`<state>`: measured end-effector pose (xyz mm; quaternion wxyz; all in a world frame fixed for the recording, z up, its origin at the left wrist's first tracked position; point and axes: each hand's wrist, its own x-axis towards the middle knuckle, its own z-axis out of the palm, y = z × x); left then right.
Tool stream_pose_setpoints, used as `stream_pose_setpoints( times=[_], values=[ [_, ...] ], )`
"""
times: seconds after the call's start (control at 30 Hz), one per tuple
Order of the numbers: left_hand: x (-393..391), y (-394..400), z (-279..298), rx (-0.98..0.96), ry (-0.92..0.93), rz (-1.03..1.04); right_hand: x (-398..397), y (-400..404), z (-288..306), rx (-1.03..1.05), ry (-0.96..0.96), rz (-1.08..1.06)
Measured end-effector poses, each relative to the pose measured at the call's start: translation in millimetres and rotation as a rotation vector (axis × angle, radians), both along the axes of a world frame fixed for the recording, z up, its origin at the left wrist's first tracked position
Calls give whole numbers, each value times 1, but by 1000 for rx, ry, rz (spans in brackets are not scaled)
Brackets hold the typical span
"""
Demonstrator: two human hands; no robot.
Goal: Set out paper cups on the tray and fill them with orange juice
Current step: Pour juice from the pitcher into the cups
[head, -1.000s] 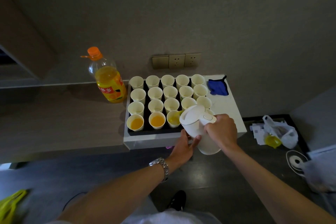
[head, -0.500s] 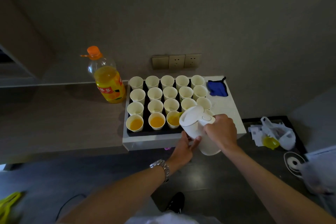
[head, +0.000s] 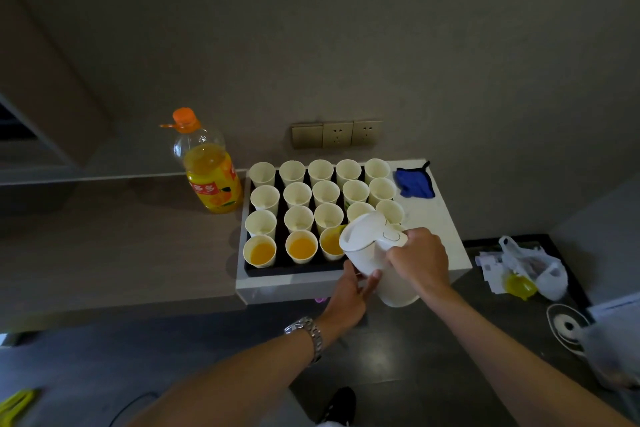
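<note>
Room: dim, grey wall with a strip of sockets (head: 337, 134) above a white table (head: 446, 236); dark floor below.
Tray: black tray (head: 282, 262) lies on the table, near its front edge, filled with white paper cups (head: 297, 193) standing upright in rows.
Juice: the three front-row cups at the left hold orange juice (head: 301, 248); the cups behind look unfilled.
Jug: a white lidded jug (head: 374, 246) is tilted, spout over the third front cup (head: 330, 243).
Right hand: right hand (head: 419, 258) grasps the jug's handle, fingers wrapped round it.
Left hand: left hand (head: 349, 291) supports the jug from beneath, thumb and fingers pressed against its body; a metal watch (head: 310, 334) sits on the wrist.
Bottle: orange juice bottle (head: 209, 166), capped, stands just left of the tray.
Cloth: blue cloth (head: 415, 182) lies at the table's far right corner.
Floor items: a plastic bag (head: 535, 270) lies to the right.
</note>
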<state>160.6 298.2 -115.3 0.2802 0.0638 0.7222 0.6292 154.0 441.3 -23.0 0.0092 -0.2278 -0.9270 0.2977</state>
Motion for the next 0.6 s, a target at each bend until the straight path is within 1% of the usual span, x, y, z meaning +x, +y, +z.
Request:
stream_pose_setpoints(
  times=[0.3,0.6],
  values=[
    [-4,0,6,21,95,65,3,7,-8,-96,63,-12],
    [-14,7,14,3,188,111,8,15,3,-240,163,-34]
  ],
)
